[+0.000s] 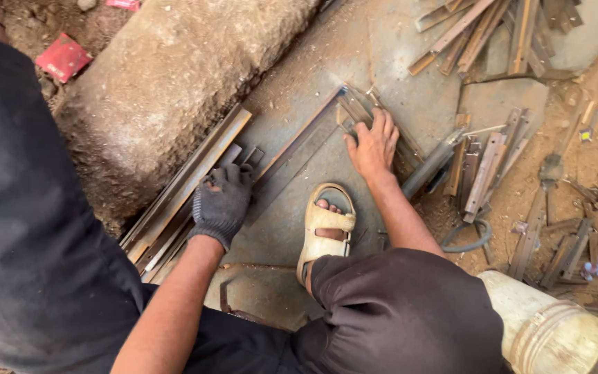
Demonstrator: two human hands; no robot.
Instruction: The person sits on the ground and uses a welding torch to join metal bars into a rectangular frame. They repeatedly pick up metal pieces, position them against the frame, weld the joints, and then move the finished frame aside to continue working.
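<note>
Two hands rest on long metal strips [292, 149]. The gloved left hand [223, 201] curls around one strip's end. The bare right hand [374, 145] lies flat and open on the far corner.

I see a flat grey metal plate [292, 208] on the dirt ground [590, 145]; long steel angle bars [188, 183] lie across it, short cut steel strips [482, 173] are heaped at its edge, and a stone block [174, 76] borders it
</note>
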